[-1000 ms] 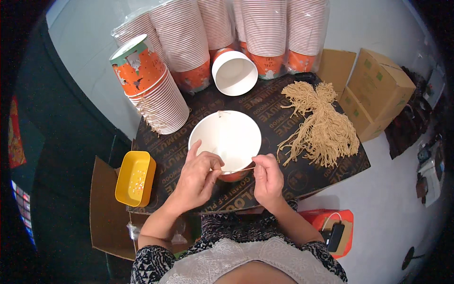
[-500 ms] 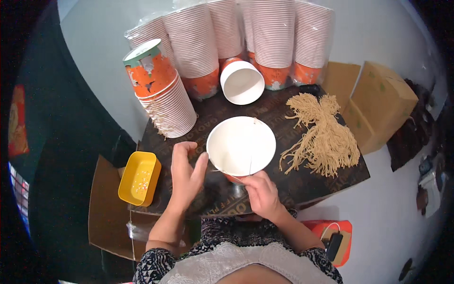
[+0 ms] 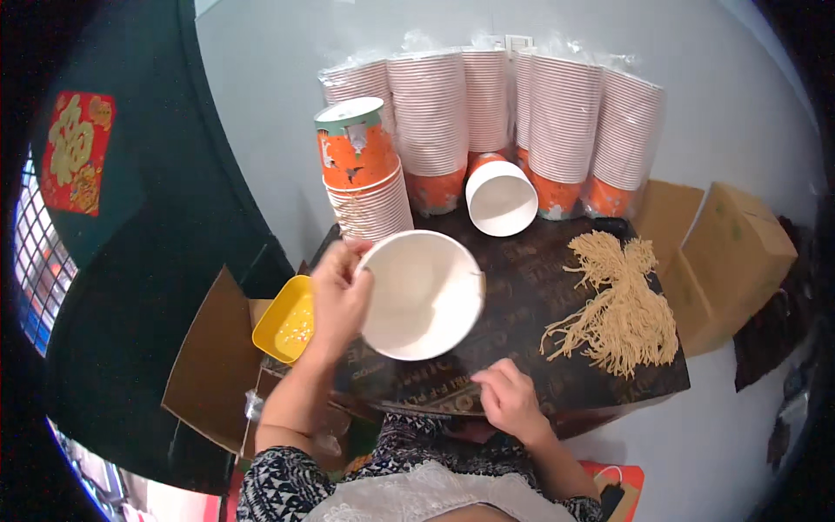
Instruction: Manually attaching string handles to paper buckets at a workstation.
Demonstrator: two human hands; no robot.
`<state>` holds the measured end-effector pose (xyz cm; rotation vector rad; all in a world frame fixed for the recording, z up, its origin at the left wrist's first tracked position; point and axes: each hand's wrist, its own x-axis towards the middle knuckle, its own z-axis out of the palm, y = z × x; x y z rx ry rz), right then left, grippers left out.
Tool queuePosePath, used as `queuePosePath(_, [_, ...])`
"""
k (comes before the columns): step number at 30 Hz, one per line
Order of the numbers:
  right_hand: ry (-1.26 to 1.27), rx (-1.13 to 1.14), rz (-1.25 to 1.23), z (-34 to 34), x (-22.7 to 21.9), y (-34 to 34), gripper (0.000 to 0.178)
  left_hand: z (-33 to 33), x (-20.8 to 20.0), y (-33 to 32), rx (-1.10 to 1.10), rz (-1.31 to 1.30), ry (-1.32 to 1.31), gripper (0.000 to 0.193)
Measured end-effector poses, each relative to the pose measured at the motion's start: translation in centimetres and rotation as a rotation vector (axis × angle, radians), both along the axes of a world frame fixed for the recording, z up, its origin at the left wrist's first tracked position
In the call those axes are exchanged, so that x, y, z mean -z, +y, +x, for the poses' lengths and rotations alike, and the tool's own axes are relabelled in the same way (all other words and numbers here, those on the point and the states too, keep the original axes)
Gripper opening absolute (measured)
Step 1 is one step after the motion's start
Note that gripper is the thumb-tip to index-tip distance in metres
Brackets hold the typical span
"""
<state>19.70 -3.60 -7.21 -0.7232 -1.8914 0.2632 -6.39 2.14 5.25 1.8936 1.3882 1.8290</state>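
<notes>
My left hand (image 3: 341,300) is closed on the left rim of a paper bucket (image 3: 422,296), whose white inside faces up toward me. A small bit of string seems to stick out at the bucket's right rim. Apart from the bucket, my right hand (image 3: 511,402) is over the table's front edge with its fingers curled together; what they hold, if anything, I cannot make out. To the right lies a tied bundle of tan strings (image 3: 631,322). Behind my left hand stands a stack of orange-patterned paper buckets (image 3: 370,187), with strings hanging along its rims.
Tall plastic-wrapped bucket stacks (image 3: 430,113) line the back of the dark table (image 3: 522,296). One bucket (image 3: 503,200) lies on its side before them. A yellow tub (image 3: 277,311) with small pale bits is at the left, beside an open carton (image 3: 209,357). Another carton (image 3: 735,244) stands right.
My left hand has taken hold of the bucket's rim, and the bucket is tilted and shifted left. My right hand has come away from the bucket's front rim. The view has shifted too.
</notes>
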Motion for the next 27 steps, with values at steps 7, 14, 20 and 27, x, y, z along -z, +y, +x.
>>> queuePosePath(7, [0.054,0.165,-0.167,4.8,1.5,-1.6,0.017,-6.1,-8.8,-1.4,-0.568,0.264,0.512,0.005])
queuePosePath(14, [0.151,0.267,-0.164,7.0,3.0,-2.3,0.016,-14.3,-13.1,6.1,-1.010,0.395,0.970,0.012])
queuePosePath(20, [0.130,0.315,-0.153,6.4,3.5,-2.5,0.013,-15.6,-15.1,14.1,-1.002,0.519,1.073,0.031])
queuePosePath(27, [0.034,0.383,-0.146,6.4,5.2,-1.7,0.013,-8.7,-15.4,19.7,-0.796,0.721,1.182,0.014])
